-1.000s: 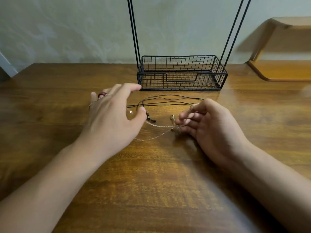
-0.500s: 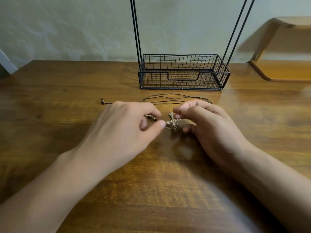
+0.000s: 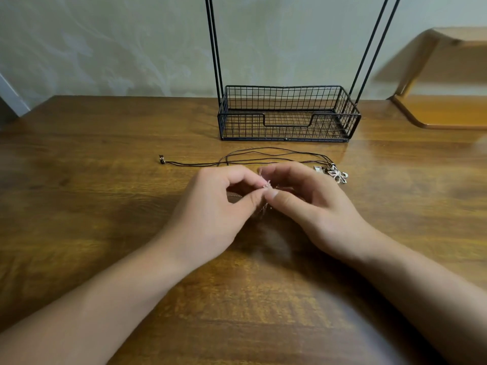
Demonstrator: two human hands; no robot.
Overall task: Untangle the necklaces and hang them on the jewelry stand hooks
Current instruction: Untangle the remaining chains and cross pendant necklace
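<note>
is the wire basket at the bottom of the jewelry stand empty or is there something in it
Empty. Through the mesh of the wire basket only its grid floor and the wooden table show; the black cord necklace lies outside, in front.

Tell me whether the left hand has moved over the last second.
Yes. The left hand has shifted right, from left of the jewelry stand to in front of it, meeting the right hand at the thin chain.

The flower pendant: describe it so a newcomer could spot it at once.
Start at the black wire basket at the back of the wooden table. Just in front of its right corner lies the flower pendant, at the right end of the dark cord. It alone has open silvery petals.
</note>
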